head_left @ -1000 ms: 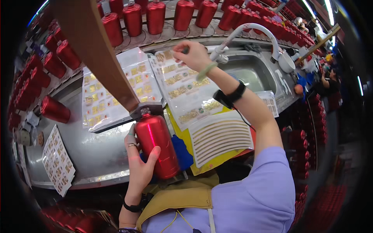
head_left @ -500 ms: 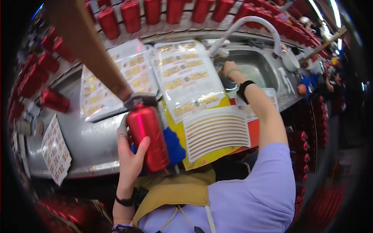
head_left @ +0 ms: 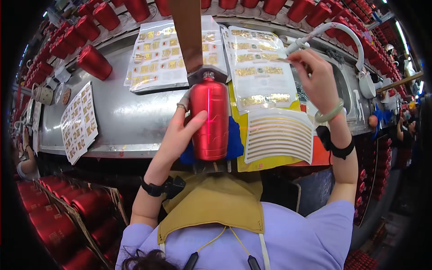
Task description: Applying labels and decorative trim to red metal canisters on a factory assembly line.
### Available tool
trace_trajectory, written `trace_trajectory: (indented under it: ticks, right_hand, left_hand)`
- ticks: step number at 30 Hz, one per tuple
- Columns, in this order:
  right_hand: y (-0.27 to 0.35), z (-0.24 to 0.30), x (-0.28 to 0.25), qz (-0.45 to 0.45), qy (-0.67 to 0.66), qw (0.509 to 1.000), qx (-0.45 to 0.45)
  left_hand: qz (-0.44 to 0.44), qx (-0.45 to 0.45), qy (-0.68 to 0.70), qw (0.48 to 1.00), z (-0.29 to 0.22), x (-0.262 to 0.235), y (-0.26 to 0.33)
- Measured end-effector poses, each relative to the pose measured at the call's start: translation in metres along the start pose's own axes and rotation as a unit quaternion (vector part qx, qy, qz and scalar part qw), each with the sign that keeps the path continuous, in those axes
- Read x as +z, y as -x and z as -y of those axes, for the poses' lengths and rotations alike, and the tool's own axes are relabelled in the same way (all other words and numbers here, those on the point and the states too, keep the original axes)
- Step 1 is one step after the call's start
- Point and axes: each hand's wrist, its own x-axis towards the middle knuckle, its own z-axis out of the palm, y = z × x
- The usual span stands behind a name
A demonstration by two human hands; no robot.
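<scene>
A glossy red metal bottle (head_left: 209, 135) stands in front of me, its neck end against a dark bracket at the foot of a wooden post (head_left: 186, 38). A pink-red laser line runs down its front. My left hand (head_left: 182, 130) is closed round the bottle's left side, thumb across the front. To the right, my right hand (head_left: 317, 78) is raised at the edge of a sheet of gold decals (head_left: 258, 85). Its thumb and fingers are pinched on something thin and small that I cannot make out.
Sheets of gold-coloured decals (head_left: 155, 56) lie on the metal counter, with a striped decal sheet (head_left: 279, 137) nearer me. Behind my right hand are a sink (head_left: 344, 92) and a white curved faucet (head_left: 344, 27). Red bottles (head_left: 94, 63) line the back; more fill crates (head_left: 58, 229) lower left.
My right hand has come up out of the sink to the decal sheet's edge. My left hand stays on the bottle. The whole view has shifted and turned.
</scene>
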Motion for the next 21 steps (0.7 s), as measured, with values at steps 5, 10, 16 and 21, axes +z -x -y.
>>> trace_trajectory:
  ticks: [5,10,16,21]
  right_hand:
    - [0.015,0.061,0.013,0.052,-0.076,0.991,-0.1]
    - [0.003,0.099,0.016,0.096,-0.169,0.969,-0.152]
    - [-0.004,0.093,0.079,0.172,-0.169,0.965,-0.104]
    - [-0.007,0.088,0.098,0.046,-0.112,0.99,-0.069]
  left_hand:
    - [-0.04,0.045,-0.093,0.994,0.004,0.004,-0.004]
    - [-0.004,0.021,0.025,0.999,-0.001,-0.003,-0.002]
    - [-0.038,-0.025,0.136,0.99,-0.007,0.0,0.005]
    - [-0.027,0.002,-0.008,1.0,-0.011,0.009,0.008]
